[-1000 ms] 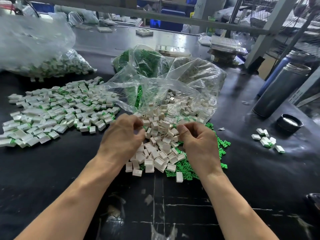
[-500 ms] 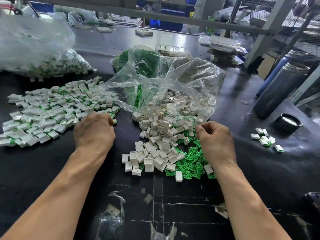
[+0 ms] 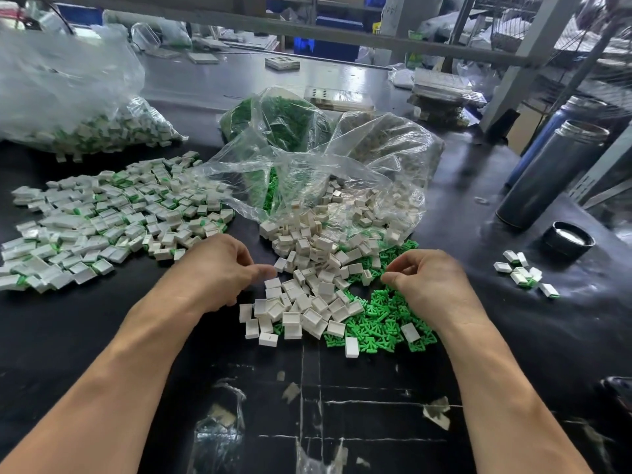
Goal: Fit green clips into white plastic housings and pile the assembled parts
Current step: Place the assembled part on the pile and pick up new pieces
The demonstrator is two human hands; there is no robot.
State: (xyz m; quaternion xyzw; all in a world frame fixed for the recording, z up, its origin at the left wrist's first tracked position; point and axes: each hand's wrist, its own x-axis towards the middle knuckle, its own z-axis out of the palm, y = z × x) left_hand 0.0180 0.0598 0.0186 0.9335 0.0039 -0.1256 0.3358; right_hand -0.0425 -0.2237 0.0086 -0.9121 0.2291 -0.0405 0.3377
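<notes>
White housings (image 3: pixel 307 285) (loose heap) lie between left hand (image 3: pixel 219 271) and right hand (image 3: pixel 427 282).

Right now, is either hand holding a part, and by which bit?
Cannot be told. The left hand reaches toward the white housings; the right hand curls over the green clips, with nothing visible in either.

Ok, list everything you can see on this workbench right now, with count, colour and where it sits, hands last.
Assembled parts pile: many, white and green, left.
Bag of assembled parts: one, clear, far left.
White housings: many, centre, spilling from clear bag.
Green clips: many, loose, under right hand.
Bag of clips: one, behind.
Flask: one, grey, right.
Lid: one, black, right.
Small assembled group: few, right.
Left hand: touching housings.
Right hand: fingers curled over clips.
</notes>
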